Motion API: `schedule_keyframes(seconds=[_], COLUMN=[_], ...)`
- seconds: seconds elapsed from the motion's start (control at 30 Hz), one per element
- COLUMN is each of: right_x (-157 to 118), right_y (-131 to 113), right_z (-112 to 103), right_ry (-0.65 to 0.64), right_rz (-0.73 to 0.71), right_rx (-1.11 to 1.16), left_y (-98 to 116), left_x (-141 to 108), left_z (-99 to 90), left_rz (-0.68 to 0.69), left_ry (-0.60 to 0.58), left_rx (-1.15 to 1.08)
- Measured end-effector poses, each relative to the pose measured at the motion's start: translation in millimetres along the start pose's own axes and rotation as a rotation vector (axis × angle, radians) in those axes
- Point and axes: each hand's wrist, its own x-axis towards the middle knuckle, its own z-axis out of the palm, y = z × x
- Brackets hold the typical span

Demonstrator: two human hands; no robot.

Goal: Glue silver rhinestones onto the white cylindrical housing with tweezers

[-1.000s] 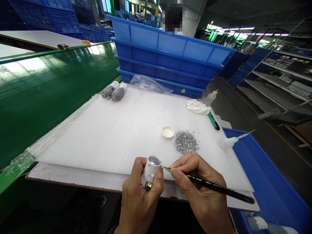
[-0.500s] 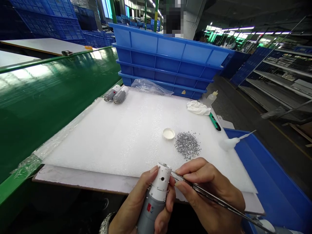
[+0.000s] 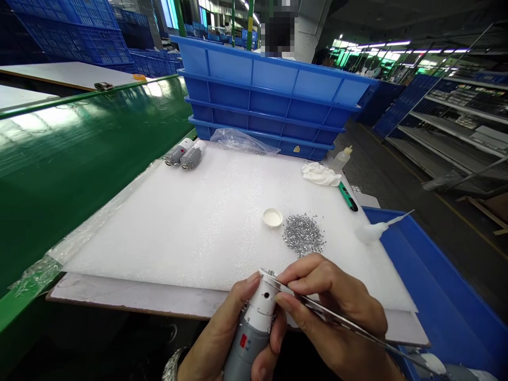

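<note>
Grey-and-white motor is gripped, tilted, in the curled left hand, over the near edge of the white foam sheet. Steel tweezers are pinched in the right hand, tips against the motor's white end. Silver granules are heaped beyond, beside a white cap.

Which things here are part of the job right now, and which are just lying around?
In use: grey-and-white motor in the left hand; tweezers in the right hand.
Lying about: two other motors, crumpled white cloth, stacked blue crates.
</note>
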Motion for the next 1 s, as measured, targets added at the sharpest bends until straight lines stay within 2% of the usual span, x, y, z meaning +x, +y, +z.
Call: schedule_keyframes(seconds=[0.37, 0.5, 0.67, 1.0], right_x=[0, -2, -10, -6], right_y=[2, 0, 1, 6], right_z=[-4, -3, 4, -6], right_ry=[-0.065, -0.047, -0.006, -0.088], right_rz=[-0.017, -0.079, -0.139, -0.142], right_rx=[-0.020, -0.092, -0.162, -0.121], left_y=[-1, -1, 0, 1], left_x=[-2, -3, -3, -3], left_z=[3.9, 6.7, 13.5, 14.4], left_rz=[0.006, 0.036, 0.104, 0.154], left_ry=[0.111, 0.119, 0.200, 0.242], left_rx=[0.080, 0.134, 0.203, 0.312])
